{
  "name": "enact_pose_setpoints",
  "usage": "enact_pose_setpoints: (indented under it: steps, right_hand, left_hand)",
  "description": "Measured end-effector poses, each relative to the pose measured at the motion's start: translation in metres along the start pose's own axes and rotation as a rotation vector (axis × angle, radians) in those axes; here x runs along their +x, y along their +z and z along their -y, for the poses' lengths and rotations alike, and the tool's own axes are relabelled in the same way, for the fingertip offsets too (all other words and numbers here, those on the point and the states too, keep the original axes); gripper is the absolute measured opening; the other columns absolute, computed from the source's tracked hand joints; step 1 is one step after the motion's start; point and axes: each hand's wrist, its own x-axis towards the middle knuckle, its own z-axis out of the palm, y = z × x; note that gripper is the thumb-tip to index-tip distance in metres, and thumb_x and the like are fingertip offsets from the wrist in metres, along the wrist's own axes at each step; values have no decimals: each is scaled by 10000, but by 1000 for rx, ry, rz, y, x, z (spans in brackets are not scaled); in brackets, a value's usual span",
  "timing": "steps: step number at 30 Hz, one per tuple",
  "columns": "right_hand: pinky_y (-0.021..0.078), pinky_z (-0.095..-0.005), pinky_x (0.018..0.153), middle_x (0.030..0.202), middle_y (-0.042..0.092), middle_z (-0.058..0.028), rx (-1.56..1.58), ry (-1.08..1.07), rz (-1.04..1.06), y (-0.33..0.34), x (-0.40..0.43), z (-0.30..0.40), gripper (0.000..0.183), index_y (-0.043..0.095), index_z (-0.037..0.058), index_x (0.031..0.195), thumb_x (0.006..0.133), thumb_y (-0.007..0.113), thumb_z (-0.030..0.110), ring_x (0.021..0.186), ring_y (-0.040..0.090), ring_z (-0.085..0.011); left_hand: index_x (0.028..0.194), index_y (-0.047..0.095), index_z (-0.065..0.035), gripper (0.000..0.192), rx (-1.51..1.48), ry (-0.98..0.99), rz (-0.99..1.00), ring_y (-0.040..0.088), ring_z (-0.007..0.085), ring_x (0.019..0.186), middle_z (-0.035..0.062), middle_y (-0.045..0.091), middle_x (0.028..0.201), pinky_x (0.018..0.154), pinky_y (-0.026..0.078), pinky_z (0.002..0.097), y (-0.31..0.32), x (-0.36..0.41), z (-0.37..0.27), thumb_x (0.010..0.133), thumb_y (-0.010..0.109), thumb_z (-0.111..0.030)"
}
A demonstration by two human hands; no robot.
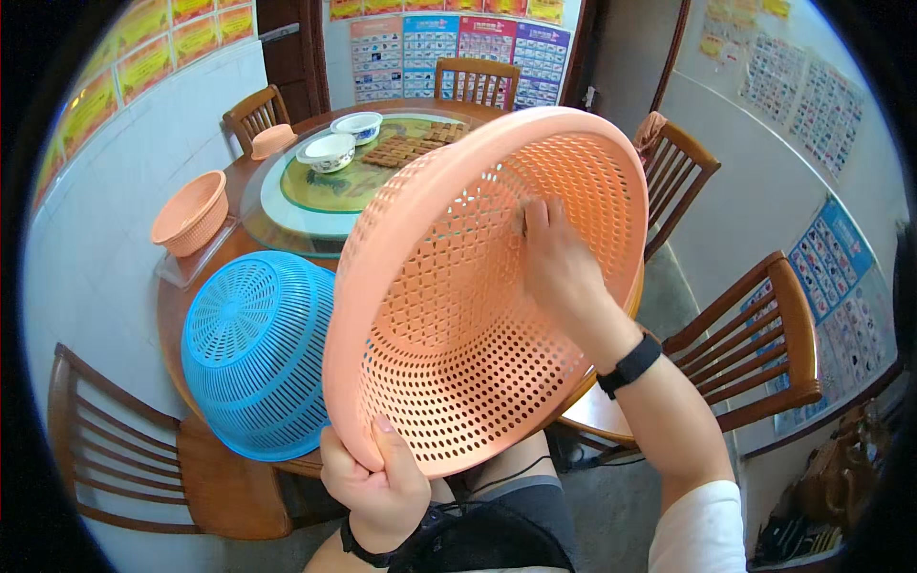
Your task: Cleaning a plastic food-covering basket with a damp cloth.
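A large salmon-pink plastic colander [458,286] is held up tilted, its perforated inside facing me. My left hand [380,473] grips its rim at the lower left, thumb on the inner side. My right hand [562,265] reaches inside, fingers bent against the perforated base. A small greyish thing [521,217] shows at those fingertips, mostly hidden and too blurred to name. Beside the colander, to the left, a blue plastic basket [251,351] rests upside down on the round wooden table [172,315].
A glass turntable [269,229] carries two lidded bowls [327,152] [358,127] and a slatted wooden mat [401,150]. Smaller pink baskets [192,215] [273,142] stand near the table's left edge. Wooden chairs [759,336] [229,473] [476,75] surround the table.
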Motion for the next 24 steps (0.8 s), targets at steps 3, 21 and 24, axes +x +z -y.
enact_pose_setpoints:
  steps: [3,21,24]
  right_hand:
    - [558,-329,652,1041,485,-162,-147,193,410,11,-21,5,330,488,-34,1069,765,570,67,999,558,-276]
    - [503,-362,614,816,626,-174,1055,576,-323,-5,5,8,232,543,-44,975,906,490,170,726,636,-291]
    - [498,-363,656,827,617,-188,1074,706,-257,9,32,12,242,547,-53,982,919,477,170,759,626,-298]
  left_hand:
    - [841,440,33,106,-17,-18,18,600,152,608,142,613,731,571,468,259,-2,1,-3,867,529,-18]
    - [803,443,14,124,7,-19,-40,540,158,539,102,543,645,510,420,273,-3,5,9,860,545,-28]
    - [825,455,21,103,-23,-14,-43,527,149,571,99,539,670,535,418,275,0,6,1,849,546,-21]
